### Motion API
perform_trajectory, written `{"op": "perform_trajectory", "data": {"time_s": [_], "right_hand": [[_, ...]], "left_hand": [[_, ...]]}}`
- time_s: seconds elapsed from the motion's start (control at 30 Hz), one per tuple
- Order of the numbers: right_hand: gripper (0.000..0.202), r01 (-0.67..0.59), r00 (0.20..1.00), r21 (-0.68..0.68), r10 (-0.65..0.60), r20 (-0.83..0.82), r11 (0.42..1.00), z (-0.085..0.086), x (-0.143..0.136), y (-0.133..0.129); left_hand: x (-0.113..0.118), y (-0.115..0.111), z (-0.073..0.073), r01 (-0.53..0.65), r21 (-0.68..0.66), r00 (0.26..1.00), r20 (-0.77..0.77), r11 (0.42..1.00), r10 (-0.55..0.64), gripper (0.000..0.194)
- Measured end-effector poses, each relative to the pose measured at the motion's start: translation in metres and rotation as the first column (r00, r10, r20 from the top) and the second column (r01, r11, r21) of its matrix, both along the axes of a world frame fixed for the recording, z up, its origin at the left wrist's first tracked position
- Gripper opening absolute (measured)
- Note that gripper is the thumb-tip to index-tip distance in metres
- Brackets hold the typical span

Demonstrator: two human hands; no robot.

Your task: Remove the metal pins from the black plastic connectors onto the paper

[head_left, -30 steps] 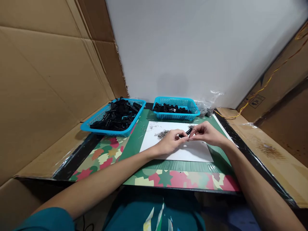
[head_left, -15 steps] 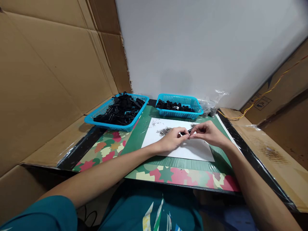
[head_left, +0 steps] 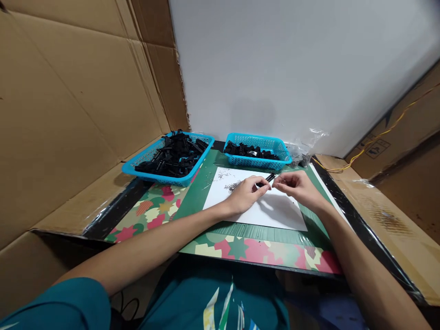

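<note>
Over the white sheet (head_left: 271, 213), my left hand (head_left: 245, 195) is closed on a small black plastic part (head_left: 270, 179), whose far end sticks out past the fingertips. Just to its right, my right hand (head_left: 297, 187) has thumb and fingertips pinched together; whatever they hold, if anything, is too small to make out. The fingertips of both hands are close, with a narrow gap between them. A pile of tiny metal pieces (head_left: 233, 186) lies on the sheet, partly hidden behind my left hand, and more are scattered toward the sheet's far left corner.
A large blue basket (head_left: 185, 180) heaped with black plastic parts stands at the left. Behind the sheet, a smaller blue basket (head_left: 257, 162) holds more black pieces. A clear plastic bag (head_left: 302, 156) sits beside it. Cardboard walls (head_left: 85, 91) flank the table, and a yellow wire (head_left: 364, 146) hangs at the right.
My right hand has drawn slightly right, away from the black plastic part, opening a small gap. The part now shows more clearly in my left hand.
</note>
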State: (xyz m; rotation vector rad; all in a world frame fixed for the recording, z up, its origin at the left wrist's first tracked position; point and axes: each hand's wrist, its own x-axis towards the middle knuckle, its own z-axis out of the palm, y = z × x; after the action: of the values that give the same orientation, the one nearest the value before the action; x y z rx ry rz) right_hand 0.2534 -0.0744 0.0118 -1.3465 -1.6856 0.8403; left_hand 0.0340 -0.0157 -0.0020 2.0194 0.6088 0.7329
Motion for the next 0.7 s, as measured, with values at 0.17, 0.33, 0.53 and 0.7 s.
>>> {"op": "perform_trajectory", "data": {"time_s": [0.17,0.33,0.53,0.7], "right_hand": [[0.039,0.144,0.989,0.002,-0.144,0.043,0.990,0.003,0.016,0.000],[0.035,0.097,0.980,-0.064,-0.084,0.180,0.993,-0.001,0.023,0.003],[0.030,0.061,0.965,-0.081,-0.039,0.258,0.995,-0.010,0.015,0.009],[0.026,0.082,0.947,-0.035,-0.067,0.314,0.996,-0.011,0.009,0.009]], "left_hand": [[-0.003,0.000,-0.005,-0.018,0.015,0.995,-0.096,1.000,0.020,0.038],[-0.002,-0.003,-0.004,-0.008,0.039,0.971,-0.237,0.999,0.017,0.050],[0.000,-0.003,-0.003,0.008,0.136,0.952,-0.304,0.991,0.034,0.041],[-0.001,-0.003,0.000,0.055,0.151,0.947,-0.321,0.987,-0.003,0.035]]}}
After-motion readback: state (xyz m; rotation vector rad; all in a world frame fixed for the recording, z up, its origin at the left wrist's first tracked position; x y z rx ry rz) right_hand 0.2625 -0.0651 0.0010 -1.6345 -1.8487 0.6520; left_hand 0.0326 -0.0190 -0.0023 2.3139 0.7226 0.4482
